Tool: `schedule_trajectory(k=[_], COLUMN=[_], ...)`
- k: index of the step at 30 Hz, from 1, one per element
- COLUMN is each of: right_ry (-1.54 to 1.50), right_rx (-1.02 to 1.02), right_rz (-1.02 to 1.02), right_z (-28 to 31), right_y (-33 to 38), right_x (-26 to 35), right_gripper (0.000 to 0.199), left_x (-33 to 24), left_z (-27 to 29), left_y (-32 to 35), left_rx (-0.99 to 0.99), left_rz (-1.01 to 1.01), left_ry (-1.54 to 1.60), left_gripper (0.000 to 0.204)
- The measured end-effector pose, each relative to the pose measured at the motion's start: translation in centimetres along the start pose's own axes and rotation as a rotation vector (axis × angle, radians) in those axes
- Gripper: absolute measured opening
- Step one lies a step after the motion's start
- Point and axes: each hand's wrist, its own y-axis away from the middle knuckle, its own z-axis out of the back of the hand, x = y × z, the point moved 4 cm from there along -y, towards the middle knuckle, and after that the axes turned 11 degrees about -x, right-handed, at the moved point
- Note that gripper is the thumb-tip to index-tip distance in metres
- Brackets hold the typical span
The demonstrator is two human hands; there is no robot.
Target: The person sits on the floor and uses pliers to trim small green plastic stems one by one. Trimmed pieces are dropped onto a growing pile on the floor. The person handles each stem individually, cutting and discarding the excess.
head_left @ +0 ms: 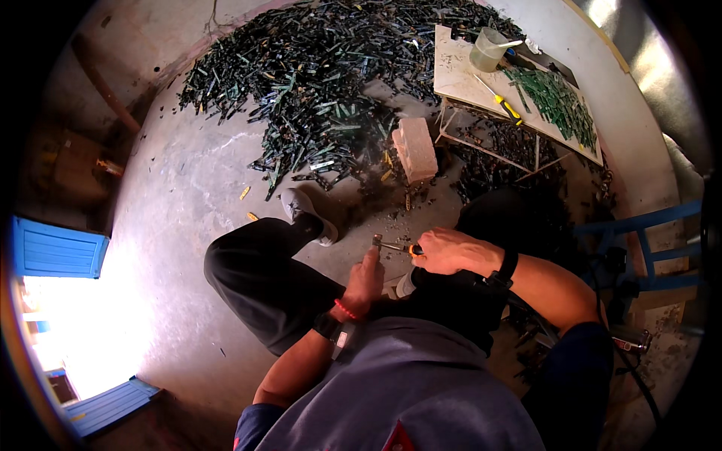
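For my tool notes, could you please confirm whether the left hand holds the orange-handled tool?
No, the right hand grips the orange-handled tool.

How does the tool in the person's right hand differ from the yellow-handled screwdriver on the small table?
Place: the tool is gripped in the right hand, while the yellow-handled screwdriver lies on the small table. Colour: the tool's handle shows orange and black; the screwdriver's is yellow and black. View: the hand hides part of the tool's handle, while the screwdriver's handle shows whole. Both have a slim, metal-looking shaft.
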Motion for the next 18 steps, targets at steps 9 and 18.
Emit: schedule_trajectory(k=[9,18], right_ry=[-0.932,-1.542], right_rx=[0.274,0.255], right_rz=[-0.253,-0.269], right_z=[-4.5,-8.7], right_y=[2.2,2.5], right_x=[-0.6,2.5], right_gripper=[0.034,0.03], left_x=[-1.2,-1.8], left_z=[0.2,2.2], left_y=[0.8,1.1], left_rx=[0.165,0.302], left_rz=[0.42,0.844], left_ry=[0.354,0.613], left_gripper=[0.053,0.051])
